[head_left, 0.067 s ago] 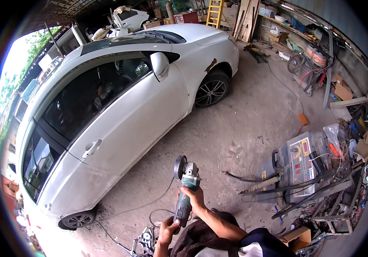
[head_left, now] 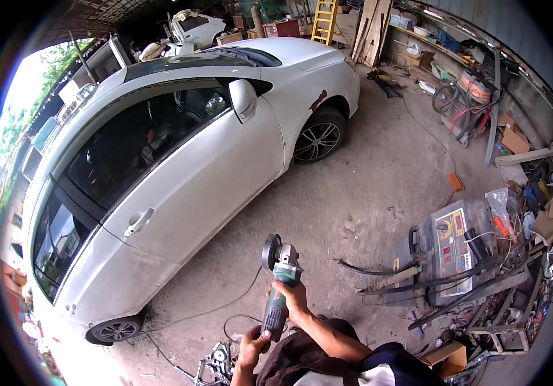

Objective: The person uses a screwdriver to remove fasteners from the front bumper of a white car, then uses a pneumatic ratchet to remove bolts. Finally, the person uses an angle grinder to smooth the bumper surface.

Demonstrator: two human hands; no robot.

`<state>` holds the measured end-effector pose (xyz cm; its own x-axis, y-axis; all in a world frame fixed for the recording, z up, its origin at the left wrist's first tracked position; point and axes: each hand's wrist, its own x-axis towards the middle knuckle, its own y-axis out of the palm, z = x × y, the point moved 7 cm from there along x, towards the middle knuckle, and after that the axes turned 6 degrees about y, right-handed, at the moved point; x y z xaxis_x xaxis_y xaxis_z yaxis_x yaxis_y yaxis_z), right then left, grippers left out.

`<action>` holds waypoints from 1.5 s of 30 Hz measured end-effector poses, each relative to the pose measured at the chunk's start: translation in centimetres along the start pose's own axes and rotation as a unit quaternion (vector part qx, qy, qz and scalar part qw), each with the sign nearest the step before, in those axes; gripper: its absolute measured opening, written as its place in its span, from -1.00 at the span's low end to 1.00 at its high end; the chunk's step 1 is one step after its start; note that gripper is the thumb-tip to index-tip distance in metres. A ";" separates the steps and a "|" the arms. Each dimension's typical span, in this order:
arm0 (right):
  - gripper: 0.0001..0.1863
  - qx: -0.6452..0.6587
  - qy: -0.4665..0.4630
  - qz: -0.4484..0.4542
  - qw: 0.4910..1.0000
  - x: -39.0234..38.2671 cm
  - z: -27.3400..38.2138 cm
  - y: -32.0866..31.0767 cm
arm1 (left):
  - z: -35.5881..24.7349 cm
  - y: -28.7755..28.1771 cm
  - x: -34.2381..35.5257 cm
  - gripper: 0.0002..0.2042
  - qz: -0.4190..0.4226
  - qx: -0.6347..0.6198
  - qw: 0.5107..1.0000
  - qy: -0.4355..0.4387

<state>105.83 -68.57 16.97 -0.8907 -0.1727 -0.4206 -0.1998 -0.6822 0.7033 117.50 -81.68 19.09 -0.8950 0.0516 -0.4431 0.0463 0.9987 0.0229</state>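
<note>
An angle grinder (head_left: 275,313) with a green and black body is held upright in front of me, its dark disc (head_left: 271,251) at the upper left of the metal head. My right hand (head_left: 294,298) wraps round the body just below the head. Lower down, my left hand (head_left: 251,347) grips the rear end, thumb on the casing. A white car (head_left: 212,170) stands ahead and to the left, apart from the disc. Its front fender carries a brown, bare patch (head_left: 318,100) above the wheel.
A dark cable (head_left: 215,314) trails over the concrete floor (head_left: 347,212). Metal tools (head_left: 215,363) lie near my left hand. To the right stands a grey machine (head_left: 450,244) with a control panel and thick cables, beside piled scrap. A yellow ladder (head_left: 324,22) stands at the back.
</note>
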 end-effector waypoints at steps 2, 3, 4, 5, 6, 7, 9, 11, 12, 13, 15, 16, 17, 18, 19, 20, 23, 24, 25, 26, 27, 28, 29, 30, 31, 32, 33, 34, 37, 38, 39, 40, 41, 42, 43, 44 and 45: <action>-0.74 -0.008 -0.013 -0.004 1.000 -0.6 -0.3 0.5 | 0.8 -0.8 -0.2 -0.62 -0.005 -0.002 1.000 0.006; -0.74 -0.020 -0.015 0.000 1.000 -0.6 -0.4 0.7 | 1.3 -1.1 -0.2 -0.62 -0.003 -0.016 1.000 0.000; -0.74 -0.033 -0.020 -0.001 0.999 -0.6 -0.6 0.8 | 1.6 -1.3 -0.2 -0.62 0.001 -0.030 1.000 -0.006; -0.74 -0.044 -0.026 -0.006 0.999 -0.6 -0.7 0.9 | 1.4 -1.2 -0.3 -0.62 0.005 -0.053 0.999 0.000; -0.73 -0.054 -0.033 -0.011 0.998 -0.7 -0.7 0.9 | 1.9 -1.4 -0.2 -0.62 0.007 -0.064 0.998 -0.002; -0.73 -0.060 -0.036 -0.018 0.997 -0.8 -0.7 0.9 | 2.1 -1.6 0.0 -0.62 0.017 -0.061 0.998 -0.008; -0.73 -0.069 -0.038 -0.025 0.997 -0.8 -0.5 1.1 | 2.5 -1.8 0.5 -0.62 0.032 -0.068 0.997 -0.016; -0.74 -0.061 -0.047 -0.033 0.996 -0.4 0.0 1.0 | 2.7 -1.6 1.4 -0.62 0.050 -0.093 0.994 -0.023; -0.74 -0.056 -0.052 -0.039 0.996 0.0 0.5 0.8 | 2.6 -1.5 1.8 -0.62 0.052 -0.092 0.994 -0.024; -0.73 -0.052 -0.058 -0.042 0.996 0.4 0.9 0.5 | 2.2 -1.2 2.5 -0.62 0.053 -0.090 0.994 -0.026; -0.74 -0.033 -0.066 -0.065 0.995 1.7 1.7 -0.3 | 0.9 -0.5 4.1 -0.60 0.058 -0.086 0.994 -0.027; -0.75 -0.032 -0.069 -0.079 0.994 2.6 2.1 -0.9 | 0.8 -0.1 5.1 -0.60 0.069 -0.091 0.993 -0.036; -0.75 -0.034 -0.070 -0.081 0.994 3.4 2.5 -1.0 | 0.7 0.0 6.2 -0.59 0.077 -0.094 0.992 -0.045; -0.75 -0.036 -0.071 -0.083 0.993 4.1 3.2 -1.1 | 0.5 0.3 7.4 -0.58 0.084 -0.097 0.990 -0.054; -0.75 -0.037 -0.072 -0.085 0.993 5.1 3.9 -1.3 | 0.2 0.7 8.3 -0.56 0.088 -0.095 0.991 -0.045; -0.75 -0.029 -0.067 -0.082 0.994 6.3 4.6 -1.6 | 0.0 1.0 9.5 -0.54 0.097 -0.078 0.991 -0.042; -0.73 0.003 -0.050 -0.074 0.996 10.3 7.4 -2.7 | -3.1 3.0 13.7 -0.49 0.129 -0.079 0.988 0.008; -0.72 0.024 -0.042 -0.073 0.996 11.7 8.6 -3.1 | -4.5 3.8 15.2 -0.47 0.139 -0.078 0.987 0.024; -0.72 0.043 -0.036 -0.073 0.996 13.0 9.9 -3.5 | -4.5 4.3 17.3 -0.46 0.149 -0.075 0.985 0.030; -0.71 0.066 -0.026 -0.072 0.995 14.3 11.2 -3.8 | -5.7 5.2 18.9 -0.47 0.143 -0.040 0.989 0.024; -0.72 0.077 -0.017 -0.067 0.995 15.7 12.8 -4.2 | -7.2 6.3 20.4 -0.48 0.137 -0.005 0.990 0.019; -0.72 0.084 -0.018 -0.076 0.993 17.5 14.9 -5.0 | -8.7 7.5 22.1 -0.49 0.132 0.029 0.991 0.014; -0.72 0.093 -0.025 -0.072 0.993 18.4 16.8 -5.0 | -10.0 8.5 23.8 -0.54 0.137 0.057 0.989 0.016; -0.71 0.096 -0.034 -0.066 0.993 19.4 18.9 -5.4 | -11.8 9.8 25.0 -0.59 0.136 0.084 0.987 0.014; -0.72 0.108 -0.054 -0.076 0.990 20.4 21.3 -5.7 | -13.6 11.2 27.0 -0.61 0.134 0.122 0.983 0.033; -0.72 0.119 -0.068 -0.086 0.987 21.0 23.2 -6.1 | -15.2 12.5 28.4 -0.63 0.129 0.158 0.978 0.047; -0.72 0.133 -0.078 -0.084 0.985 21.8 25.1 -6.9 | -16.2 14.1 30.1 -0.63 0.159 0.157 0.974 0.046; -0.74 0.129 -0.084 -0.088 0.984 22.3 27.2 -8.0 | -17.7 16.2 31.3 -0.59 0.179 0.150 0.971 0.056; -0.75 0.151 -0.117 -0.098 0.977 23.6 32.4 -10.0 | -20.7 20.5 35.0 -0.50 0.245 0.143 0.959 0.017; -0.76 0.143 -0.131 -0.111 0.975 24.0 34.1 -10.9 | -21.7 22.4 36.1 -0.44 0.286 0.107 0.952 0.016; -0.79 0.159 -0.140 -0.120 0.970 24.5 35.6 -11.7 | -22.6 23.9 37.2 -0.38 0.325 0.072 0.943 0.014; -0.81 0.174 -0.147 -0.129 0.965 25.2 36.9 -12.4 | -23.4 25.3 38.3 -0.31 0.361 0.036 0.932 0.012; -0.82 0.165 -0.157 -0.140 0.964 25.9 38.3 -13.6 | -23.1 26.8 39.7 -0.16 0.359 0.043 0.932 -0.023; -0.82 0.154 -0.166 -0.150 0.962 27.0 39.6 -14.9 | -22.7 28.2 41.7 -0.22 0.340 0.065 0.938 -0.031; -0.83 0.143 -0.175 -0.160 0.961 28.2 40.9 -16.2 | -22.5 29.5 43.6 -0.25 0.307 0.112 0.944 -0.036; -0.82 0.125 -0.178 -0.165 0.962 29.8 42.0 -17.5 | -22.8 31.1 45.7 -0.28 0.274 0.157 0.948 -0.043; -0.80 0.108 -0.180 -0.169 0.963 31.6 43.0 -19.0 | -24.2 33.0 46.9 -0.34 0.268 0.136 0.953 -0.037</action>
<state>63.92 -30.53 14.93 -0.8361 0.3169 -0.4479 -0.5486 -0.4853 0.6808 66.32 -46.31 20.78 -0.6773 0.5435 -0.4959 0.6101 0.7916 0.0343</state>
